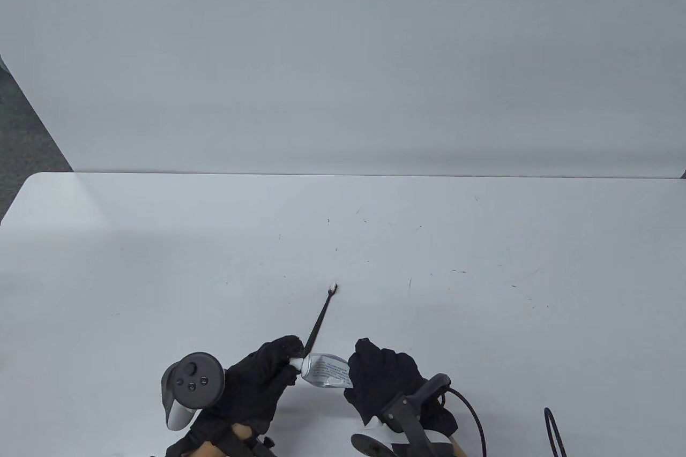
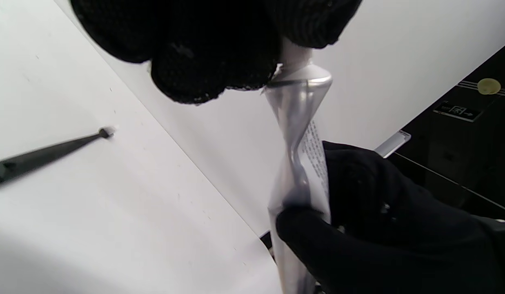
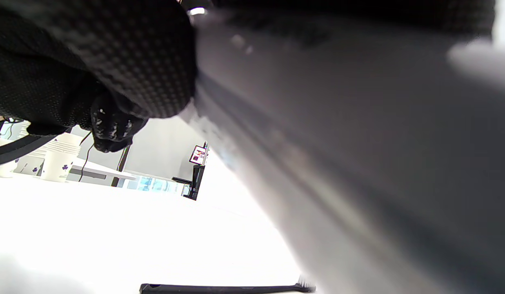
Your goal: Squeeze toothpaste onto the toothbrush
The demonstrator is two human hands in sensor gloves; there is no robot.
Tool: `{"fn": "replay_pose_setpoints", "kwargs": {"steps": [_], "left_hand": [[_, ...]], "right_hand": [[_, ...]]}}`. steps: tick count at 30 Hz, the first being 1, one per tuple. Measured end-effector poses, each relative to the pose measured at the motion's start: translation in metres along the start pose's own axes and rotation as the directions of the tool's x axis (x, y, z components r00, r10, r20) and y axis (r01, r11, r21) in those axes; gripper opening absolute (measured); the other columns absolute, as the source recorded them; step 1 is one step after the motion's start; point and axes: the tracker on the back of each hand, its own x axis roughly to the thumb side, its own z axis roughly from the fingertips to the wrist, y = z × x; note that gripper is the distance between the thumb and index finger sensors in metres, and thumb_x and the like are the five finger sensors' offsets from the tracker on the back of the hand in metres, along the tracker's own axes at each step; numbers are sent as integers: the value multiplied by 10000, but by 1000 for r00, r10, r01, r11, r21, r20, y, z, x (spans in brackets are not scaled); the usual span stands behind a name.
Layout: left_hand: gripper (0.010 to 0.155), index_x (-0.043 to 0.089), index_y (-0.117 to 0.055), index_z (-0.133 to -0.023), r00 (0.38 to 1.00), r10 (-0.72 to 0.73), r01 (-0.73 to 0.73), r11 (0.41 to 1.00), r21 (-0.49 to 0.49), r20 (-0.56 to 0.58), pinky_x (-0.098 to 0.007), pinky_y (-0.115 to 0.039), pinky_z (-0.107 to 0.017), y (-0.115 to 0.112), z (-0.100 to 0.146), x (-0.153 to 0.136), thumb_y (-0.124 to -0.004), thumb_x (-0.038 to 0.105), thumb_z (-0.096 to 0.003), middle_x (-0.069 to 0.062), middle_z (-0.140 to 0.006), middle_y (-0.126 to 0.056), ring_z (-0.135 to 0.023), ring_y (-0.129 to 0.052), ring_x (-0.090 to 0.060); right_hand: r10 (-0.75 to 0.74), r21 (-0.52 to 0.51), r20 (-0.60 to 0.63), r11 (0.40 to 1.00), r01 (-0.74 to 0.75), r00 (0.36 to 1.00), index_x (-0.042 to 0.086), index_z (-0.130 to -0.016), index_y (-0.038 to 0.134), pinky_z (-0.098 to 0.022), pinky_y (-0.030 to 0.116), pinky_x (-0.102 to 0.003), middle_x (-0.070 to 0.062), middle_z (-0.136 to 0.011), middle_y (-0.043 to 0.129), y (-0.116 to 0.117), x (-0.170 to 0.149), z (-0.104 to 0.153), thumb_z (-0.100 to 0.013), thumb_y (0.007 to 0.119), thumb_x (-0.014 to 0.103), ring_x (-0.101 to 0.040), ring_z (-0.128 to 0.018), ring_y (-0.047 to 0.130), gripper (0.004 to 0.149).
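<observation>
Gripping the toothpaste tube (image 1: 328, 369) body, right hand (image 1: 387, 379), left hand (image 1: 263, 377) fingers pinching its cap end, black toothbrush (image 1: 320, 319) lying on white worktop (image 1: 482, 275) just beyond both hands.

White table (image 1: 482, 242) – black cable (image 1: 554, 430)

This looks like an office or a test room, not a home. A plain white counter (image 1: 375, 242) stands against a bare white wall (image 1: 343, 50), with gray carpet (image 1: 21, 125) at the far left. In the right wrist view, stacked paper cups (image 3: 60, 159) sit at the left. The left wrist view shows a green exit sign (image 2: 458, 110) at the upper right.
</observation>
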Motion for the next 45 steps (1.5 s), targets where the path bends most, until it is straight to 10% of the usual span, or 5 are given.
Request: {"fn": "replay_pose_setpoints", "kwargs": {"steps": [6,9,22,40,45], "left_hand": [[669,214,-681,-957,998,39,-38,999,15,-47,-576,-788,-472,4,0,-9,-621,548,-381,-81,-749,-922,-542,-979,-332],[628,252,-491,-1047,991,134,-135,983,-126,-15,-579,-740,-540,1,-3,-7,-707,372,-470,-84,-904,-788,-652,-911,-329],[558,245,-546,-1000,998,56,-58,994,-94,-23,-553,-771,-507,1,-4,-5,-707,282,-467,-59,-853,-812,-603,-937,-295],[687,197,-585,-1006,991,98,-105,992,-72,-92,-556,-801,-440,3,-3,-16,-620,527,-405,-96,-821,-881,-516,-983,-320],[575,265,-526,-1006,995,98,-99,989,-110,-19,-541,-784,-490,0,-4,-7,-735,288,-470,-50,-886,-803,-582,-951,-285]], "right_hand": [[-1,1,3,1000,1,1000,26,-716,774,-268,890,-500,-191,-820,772,-1,2,-1,-380,870,361,-356,-477,968,484],[-11,2,-6,1000,11,1000,26,-716,773,-268,889,-502,-192,-820,772,-1,0,-1,-380,871,360,-358,-477,967,484],[-15,15,-12,1000,15,1000,27,-714,777,-267,890,-501,-190,-819,776,-1,-1,-1,-378,873,360,-357,-475,969,482],[-25,27,-21,999,26,999,29,-714,779,-267,891,-501,-188,-819,778,0,-2,0,-379,871,361,-356,-476,971,481],[-28,27,-23,999,29,999,30,-714,779,-267,891,-500,-190,-819,778,1,-2,0,-379,871,362,-355,-476,971,481]]}}
